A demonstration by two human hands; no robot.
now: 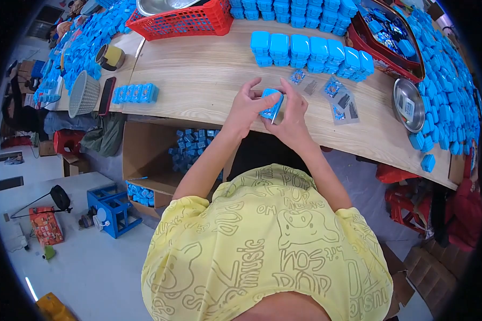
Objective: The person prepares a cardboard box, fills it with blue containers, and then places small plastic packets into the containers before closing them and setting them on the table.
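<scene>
Just over the front edge of the table, my left hand and my right hand both grip one small blue plastic box. My left thumb lies across its top, and the right fingers hold its other side. A printed patch shows on the box face; its details are too small to read. Right of my hands, clear sheets of printed stickers lie on the wood. Beyond them stands a stacked row of blue boxes. To the left sits a short row of boxes with printed fronts.
A red basket holds a metal bowl at the back. At right are a red tin, a steel dish and a large heap of blue boxes. A phone, a grey basket and a tape roll lie left. Below is a cardboard carton.
</scene>
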